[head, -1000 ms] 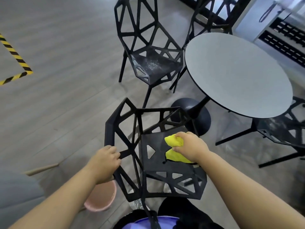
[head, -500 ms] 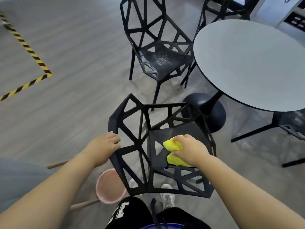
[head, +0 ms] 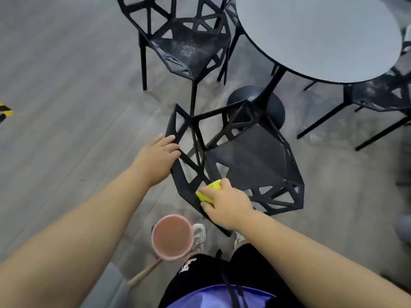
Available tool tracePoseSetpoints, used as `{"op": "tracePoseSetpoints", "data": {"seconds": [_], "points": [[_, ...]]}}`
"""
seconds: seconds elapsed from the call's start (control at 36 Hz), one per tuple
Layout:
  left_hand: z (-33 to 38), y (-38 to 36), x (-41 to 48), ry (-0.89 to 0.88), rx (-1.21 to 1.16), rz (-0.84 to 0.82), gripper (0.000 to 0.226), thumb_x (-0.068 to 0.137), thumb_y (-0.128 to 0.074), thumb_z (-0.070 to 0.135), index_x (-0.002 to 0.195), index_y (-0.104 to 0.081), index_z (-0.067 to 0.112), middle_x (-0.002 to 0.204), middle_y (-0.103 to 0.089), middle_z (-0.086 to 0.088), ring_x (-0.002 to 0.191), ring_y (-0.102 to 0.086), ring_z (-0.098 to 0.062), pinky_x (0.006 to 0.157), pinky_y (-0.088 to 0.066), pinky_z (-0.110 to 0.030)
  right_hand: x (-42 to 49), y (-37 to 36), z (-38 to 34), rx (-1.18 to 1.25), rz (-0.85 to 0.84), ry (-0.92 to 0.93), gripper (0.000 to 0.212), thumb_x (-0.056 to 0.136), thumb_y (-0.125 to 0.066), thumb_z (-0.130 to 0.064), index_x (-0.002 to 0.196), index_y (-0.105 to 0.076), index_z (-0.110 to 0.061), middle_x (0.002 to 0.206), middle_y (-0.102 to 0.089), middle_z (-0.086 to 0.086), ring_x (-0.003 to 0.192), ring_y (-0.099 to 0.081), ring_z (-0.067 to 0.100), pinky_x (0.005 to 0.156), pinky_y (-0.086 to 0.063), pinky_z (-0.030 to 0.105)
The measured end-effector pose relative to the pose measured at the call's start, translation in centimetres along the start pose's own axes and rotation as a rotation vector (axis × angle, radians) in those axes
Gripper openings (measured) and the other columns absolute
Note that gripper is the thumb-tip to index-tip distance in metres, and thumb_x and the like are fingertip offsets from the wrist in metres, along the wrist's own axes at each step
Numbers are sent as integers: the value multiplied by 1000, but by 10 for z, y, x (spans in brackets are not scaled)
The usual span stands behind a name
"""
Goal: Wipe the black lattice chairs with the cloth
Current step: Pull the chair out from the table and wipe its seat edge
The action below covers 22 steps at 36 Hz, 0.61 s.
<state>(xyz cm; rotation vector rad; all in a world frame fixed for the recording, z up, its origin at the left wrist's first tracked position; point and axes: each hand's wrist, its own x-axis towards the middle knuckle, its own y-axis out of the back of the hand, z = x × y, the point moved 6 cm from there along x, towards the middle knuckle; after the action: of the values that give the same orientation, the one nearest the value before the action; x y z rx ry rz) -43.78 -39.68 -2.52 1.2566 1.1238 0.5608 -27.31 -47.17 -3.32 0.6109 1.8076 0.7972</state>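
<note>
A black lattice chair [head: 251, 161] stands right below me, its backrest toward me. My left hand [head: 159, 155] grips the backrest's upper left edge. My right hand [head: 224, 201] holds a bunched yellow cloth [head: 210, 190] against the lower part of the backrest, near the seat's left rear corner. A second black lattice chair [head: 189, 41] stands farther off, its seat speckled with dust. Part of a third lattice chair [head: 382, 92] shows at the right, under the table's edge.
A round grey table [head: 322, 34] on a black pedestal base [head: 258, 103] stands beyond the near chair. A pink bucket [head: 172, 240] sits on the wooden floor by my feet. Yellow-black floor tape [head: 5, 111] marks the far left.
My right hand slid the cloth from the middle of the seat back toward me, onto the backrest's lower left part. My left hand kept its hold. My head tilted further down.
</note>
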Motion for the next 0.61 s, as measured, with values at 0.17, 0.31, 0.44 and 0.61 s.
{"op": "tracePoseSetpoints", "data": {"seconds": [0.17,0.31,0.44,0.61], "points": [[2,-2,-18,-2,-23,30,45,93,-46,24,138,-43,20,146,-38,6,143,-14,-17,116,-2,-34,-10,-15,-10,-109,3,12,76,74,-49,-76,139,-26,-45,129,-30,11,99,-54,34,80,-48,39],[5,-10,-46,-30,32,93,37,84,-54,24,120,-62,18,126,-58,4,132,-37,-21,112,-19,-36,-21,-27,-23,-183,13,116,65,79,-59,-53,137,-33,-41,131,-31,10,94,-53,31,71,-43,33],[21,-14,-59,-117,60,144,24,75,-59,31,91,-72,18,93,-70,4,95,-61,-22,91,-44,-32,-40,-30,-6,-153,-49,76,65,77,-60,-49,136,-35,-47,129,-30,6,97,-54,30,69,-41,32],[58,4,-45,-228,-12,92,18,78,-63,32,92,-72,26,87,-68,11,81,-56,-18,62,-43,-26,-63,-23,45,-175,-100,-87,64,76,-63,-41,133,-37,-51,130,-31,1,102,-54,27,67,-37,29]]}}
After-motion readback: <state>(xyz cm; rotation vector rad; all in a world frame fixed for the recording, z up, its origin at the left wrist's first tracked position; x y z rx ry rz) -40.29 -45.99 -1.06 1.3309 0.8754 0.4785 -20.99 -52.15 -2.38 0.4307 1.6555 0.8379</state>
